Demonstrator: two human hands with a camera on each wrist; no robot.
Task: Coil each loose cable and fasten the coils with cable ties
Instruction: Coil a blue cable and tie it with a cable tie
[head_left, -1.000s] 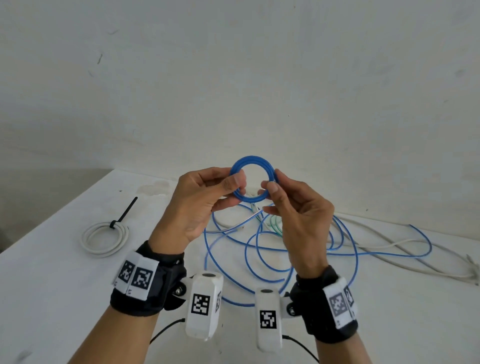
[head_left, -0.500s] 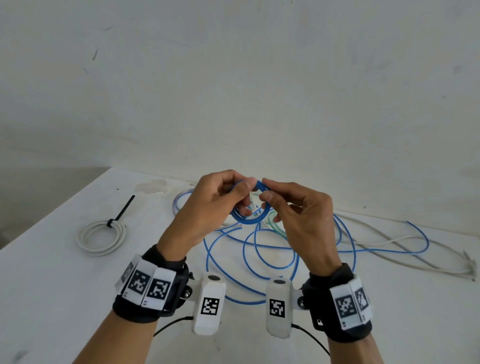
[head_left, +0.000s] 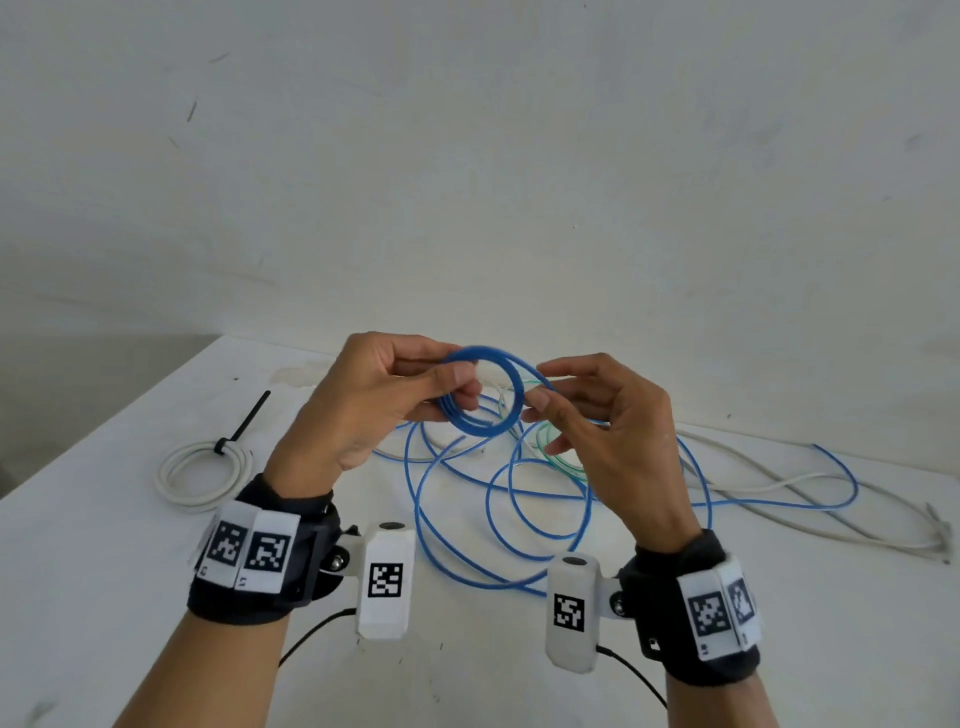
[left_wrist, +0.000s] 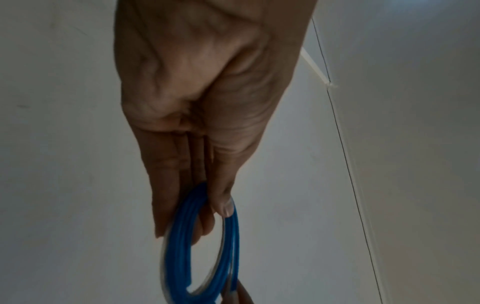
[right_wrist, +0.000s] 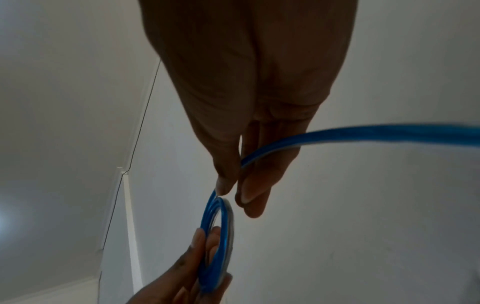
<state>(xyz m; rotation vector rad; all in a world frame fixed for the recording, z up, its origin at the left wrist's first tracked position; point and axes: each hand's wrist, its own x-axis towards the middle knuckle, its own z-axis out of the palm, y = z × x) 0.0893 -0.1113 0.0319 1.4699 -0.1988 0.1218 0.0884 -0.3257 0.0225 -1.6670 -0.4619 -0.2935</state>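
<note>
Head view, L to R: white coil w/ black tie is sitting done on the table, far left. Left hand is pinching the blue coil, thumb over curled fingers, holding it above the table. Vs 0.5 s ago the coil is sitting higher and tilted flatter, and a fresh strand is arcing over its top. Right hand is pinching the blue cable btwn thumb and fingertips just beside the coil, feeding it in. Looks like another wrap is going on; lots of slack is lying loose on the table, so coiling prob isn't near done, tie not yet due.
</note>
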